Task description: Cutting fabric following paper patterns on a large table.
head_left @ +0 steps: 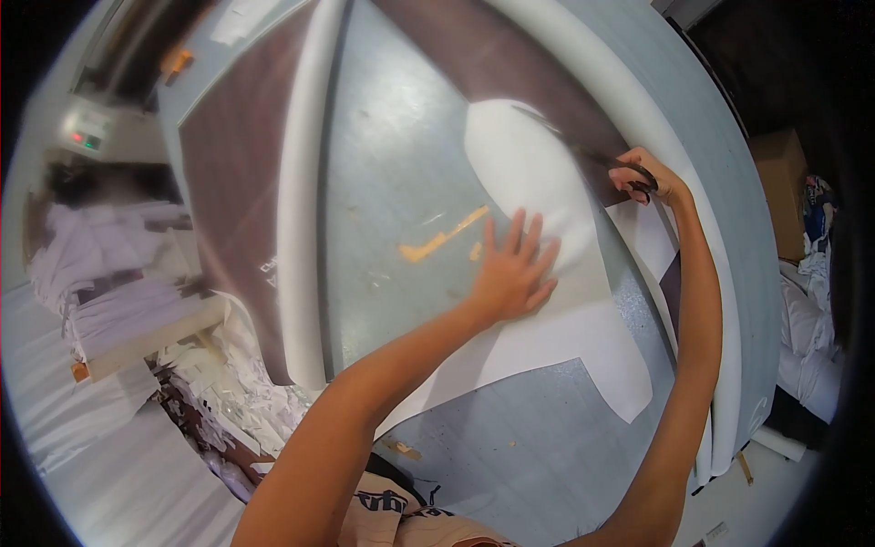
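Observation:
My left hand (519,269) lies flat with fingers spread on a white sheet (524,150), pressing it against the grey-blue table (383,155). My right hand (652,178) is closed round the dark handles of a pair of scissors (645,171). The blades point up and to the left, along the curved edge between the white sheet and a dark brown sheet (538,55). Below my right hand, a narrow white strip of sheet hangs apart from the larger white part. Motion blur or glare hides exactly how far the blades are parted.
A long white curl of sheet (301,201) crosses the table on the left, beside another brown panel (232,164). Torn yellow tape (442,235) sticks to the tabletop. White scraps (237,383) are heaped beyond the left edge. A cardboard box (777,182) stands at the right.

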Tool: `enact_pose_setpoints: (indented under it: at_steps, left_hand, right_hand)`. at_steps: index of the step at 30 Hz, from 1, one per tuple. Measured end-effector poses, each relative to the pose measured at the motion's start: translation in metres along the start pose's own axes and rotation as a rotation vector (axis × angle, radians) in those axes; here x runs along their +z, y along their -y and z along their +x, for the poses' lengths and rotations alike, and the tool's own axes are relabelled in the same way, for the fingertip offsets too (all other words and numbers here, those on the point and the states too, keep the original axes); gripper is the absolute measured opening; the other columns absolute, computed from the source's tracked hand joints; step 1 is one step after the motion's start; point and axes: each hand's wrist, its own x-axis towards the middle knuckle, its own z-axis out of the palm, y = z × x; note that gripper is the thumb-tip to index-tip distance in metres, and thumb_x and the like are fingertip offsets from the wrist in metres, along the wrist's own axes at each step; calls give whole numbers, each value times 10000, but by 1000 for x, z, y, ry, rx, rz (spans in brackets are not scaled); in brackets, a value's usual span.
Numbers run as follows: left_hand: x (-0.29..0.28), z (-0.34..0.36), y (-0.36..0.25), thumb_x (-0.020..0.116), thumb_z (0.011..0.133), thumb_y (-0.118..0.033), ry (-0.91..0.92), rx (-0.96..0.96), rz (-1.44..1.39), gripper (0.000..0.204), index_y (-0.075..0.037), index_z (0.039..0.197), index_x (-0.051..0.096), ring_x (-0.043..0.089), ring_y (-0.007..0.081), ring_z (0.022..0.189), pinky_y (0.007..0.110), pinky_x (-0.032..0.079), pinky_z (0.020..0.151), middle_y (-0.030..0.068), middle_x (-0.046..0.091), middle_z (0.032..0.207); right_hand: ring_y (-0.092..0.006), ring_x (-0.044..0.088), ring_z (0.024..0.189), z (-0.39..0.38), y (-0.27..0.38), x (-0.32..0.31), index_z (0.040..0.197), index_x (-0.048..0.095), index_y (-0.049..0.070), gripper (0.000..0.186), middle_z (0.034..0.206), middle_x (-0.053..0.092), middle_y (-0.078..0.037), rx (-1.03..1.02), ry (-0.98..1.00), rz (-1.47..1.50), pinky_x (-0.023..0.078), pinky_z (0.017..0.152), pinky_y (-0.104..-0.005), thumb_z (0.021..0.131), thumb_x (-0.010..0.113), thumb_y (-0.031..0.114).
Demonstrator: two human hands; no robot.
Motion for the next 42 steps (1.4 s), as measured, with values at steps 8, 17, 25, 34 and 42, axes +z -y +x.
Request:
enact_pose_setpoints:
  at_steps: [8,17,25,34,42]
  left_hand:
    - [0,2,2,604,899,-461,12,-3,18,607,-161,1419,515,205,490,1470,785,141,1049,249,304,1567]
    - [3,3,2,568,927,-480,34,-10,13,607,-168,1442,495,174,479,1486,776,106,1068,243,260,1592]
    - [5,4,4,555,936,-494,93,-25,43,624,-178,1466,469,156,474,1493,778,97,1070,242,234,1604]
    - [10,5,0,542,945,-495,88,-13,45,628,-174,1478,452,129,484,1497,787,92,1067,247,199,1615]
    - [4,2,7,536,949,-484,115,-30,58,625,-169,1481,447,114,491,1497,797,114,1054,256,183,1617]
  right_hand:
    - [-79,454,395,13,23,-17,629,598,58,341,521,521,-6,6,59,-72,329,373,-257,775,742,330]
    - [-90,493,387,43,40,-38,662,639,28,354,529,542,-11,-53,178,-199,363,354,-232,720,792,342]
    - [-97,504,436,63,47,-51,732,654,32,343,548,551,-12,-9,279,-168,402,415,-262,713,832,325]
    - [-86,501,460,79,60,-75,777,590,89,343,571,542,9,25,230,-209,399,434,-255,724,867,283]
    - [-69,495,460,93,59,-66,738,593,87,329,567,534,27,-46,240,-219,377,425,-237,725,862,277]
